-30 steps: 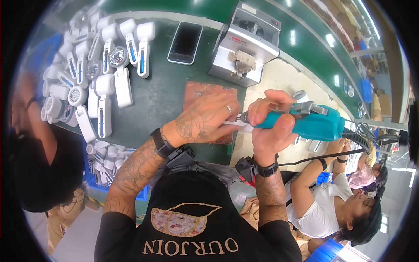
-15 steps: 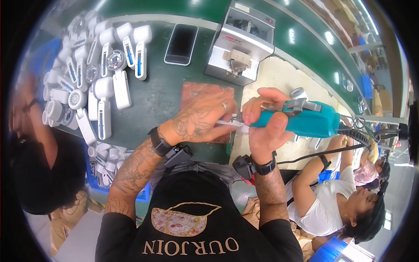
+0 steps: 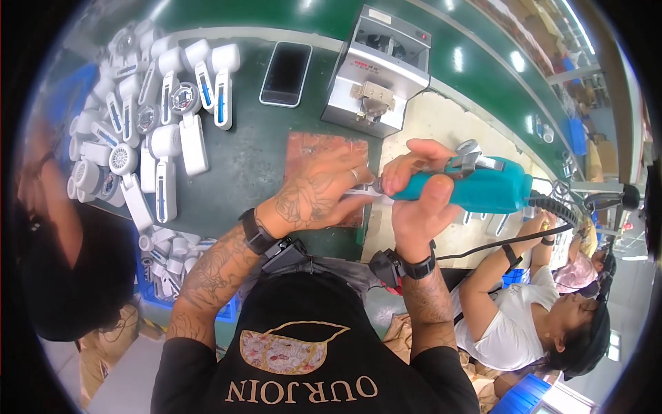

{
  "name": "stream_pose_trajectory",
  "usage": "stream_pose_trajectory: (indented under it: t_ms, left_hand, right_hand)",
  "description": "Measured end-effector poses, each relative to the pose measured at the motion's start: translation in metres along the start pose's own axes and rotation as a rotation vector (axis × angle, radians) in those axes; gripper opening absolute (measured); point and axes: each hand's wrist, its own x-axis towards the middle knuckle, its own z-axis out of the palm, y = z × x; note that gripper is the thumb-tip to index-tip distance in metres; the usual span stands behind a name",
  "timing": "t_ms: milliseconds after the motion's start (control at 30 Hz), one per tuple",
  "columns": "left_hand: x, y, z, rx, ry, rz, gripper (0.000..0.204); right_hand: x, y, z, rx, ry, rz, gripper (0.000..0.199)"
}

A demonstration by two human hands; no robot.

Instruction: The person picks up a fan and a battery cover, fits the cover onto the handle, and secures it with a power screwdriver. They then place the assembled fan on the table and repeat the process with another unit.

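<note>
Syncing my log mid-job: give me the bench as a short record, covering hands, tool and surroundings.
left hand: fingers about a small white part, above a reddish pad
right hand: grips a teal power tool
tool tip: points left, at the white part
left side: many white fan-like units
far side: phone, silver machine

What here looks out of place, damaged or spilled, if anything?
Nothing looks spilled. The red board under the left hand looks patchy and scuffed, perhaps just worn. The white fans on the left lie jumbled, some with open heads. The phone between them and the silver machine seems out of place among work things.
</note>
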Motion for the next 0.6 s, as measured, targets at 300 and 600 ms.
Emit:
stream_pose_trajectory:
  t_ms: [300, 600]
  left_hand:
    - [0.016, -0.001, -0.022, 0.105, -0.109, -0.159, 0.029]
    - [0.002, -0.01, -0.015, 0.196, -0.035, -0.114, 0.049]
  right_hand:
    - [0.051, -0.012, 0.009, 0.019, 0.123, -0.066, 0.055]
    - [0.101, 0.03, 0.032, -0.103, 0.052, -0.141, 0.04]
